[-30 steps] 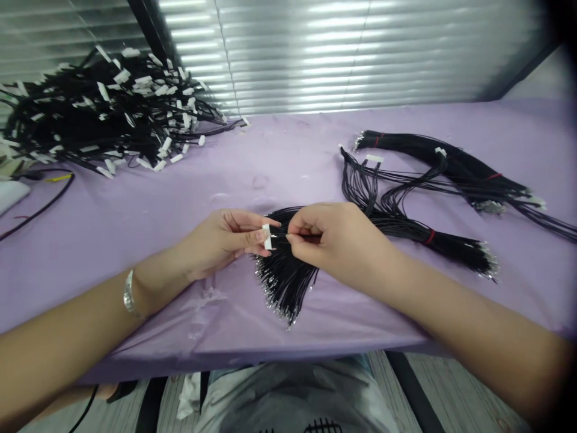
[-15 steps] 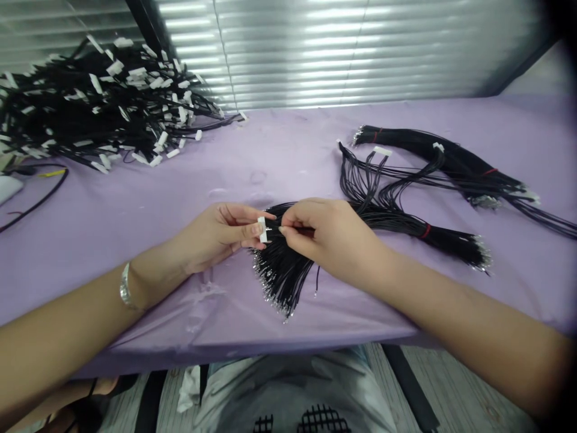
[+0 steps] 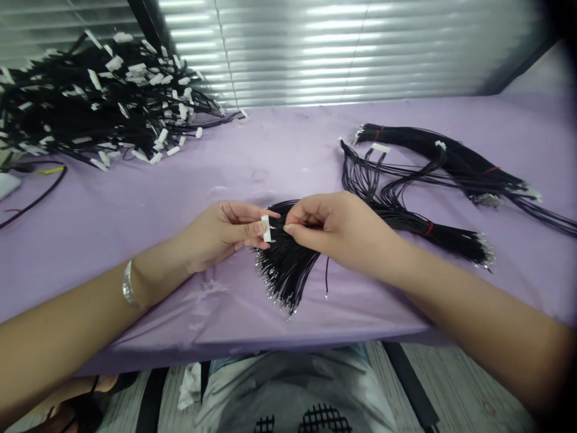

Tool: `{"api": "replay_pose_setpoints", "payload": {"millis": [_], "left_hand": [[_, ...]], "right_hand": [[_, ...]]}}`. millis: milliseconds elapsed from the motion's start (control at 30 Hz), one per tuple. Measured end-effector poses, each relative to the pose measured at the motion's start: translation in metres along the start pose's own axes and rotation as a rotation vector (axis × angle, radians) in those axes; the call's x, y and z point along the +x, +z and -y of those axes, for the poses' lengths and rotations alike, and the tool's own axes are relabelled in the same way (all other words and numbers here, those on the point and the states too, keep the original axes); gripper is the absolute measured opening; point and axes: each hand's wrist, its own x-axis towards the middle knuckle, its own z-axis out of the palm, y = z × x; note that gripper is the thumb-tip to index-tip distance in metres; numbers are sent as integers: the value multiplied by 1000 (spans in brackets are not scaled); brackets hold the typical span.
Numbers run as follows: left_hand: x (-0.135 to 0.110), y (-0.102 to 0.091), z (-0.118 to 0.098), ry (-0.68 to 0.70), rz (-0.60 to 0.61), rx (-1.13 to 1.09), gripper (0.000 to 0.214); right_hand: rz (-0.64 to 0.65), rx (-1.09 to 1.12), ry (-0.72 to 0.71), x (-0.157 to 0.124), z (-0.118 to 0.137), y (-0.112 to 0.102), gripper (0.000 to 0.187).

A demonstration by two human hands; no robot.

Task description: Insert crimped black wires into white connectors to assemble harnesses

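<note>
My left hand (image 3: 220,234) pinches a small white connector (image 3: 267,228) between thumb and fingers, just above the purple table (image 3: 135,204). My right hand (image 3: 336,231) is closed in a pinch on a thin black wire (image 3: 327,278) whose end meets the connector. The wire's free end hangs down below the hand. Under both hands lies a fanned bundle of black wires (image 3: 288,273) with metal tips, tied with a red band (image 3: 427,229).
A big heap of black wires with white connectors (image 3: 99,102) fills the far left. More tied black wire bundles (image 3: 451,159) lie at the right. A black cable (image 3: 31,201) runs at the left edge. Window blinds stand behind the table.
The loose wire under my right hand hangs lower and further right now. Both hands stay pinched together at the connector, barely shifted.
</note>
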Motion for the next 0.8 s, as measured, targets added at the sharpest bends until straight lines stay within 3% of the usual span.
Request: {"api": "replay_pose_setpoints", "payload": {"millis": [200, 800], "left_hand": [[0, -2, 3, 15, 48, 14, 17], [-1, 3, 3, 38, -64, 103, 21]], "right_hand": [[-19, -48, -11, 0, 0, 0, 9], [-102, -197, -174, 1, -10, 15, 11]]}}
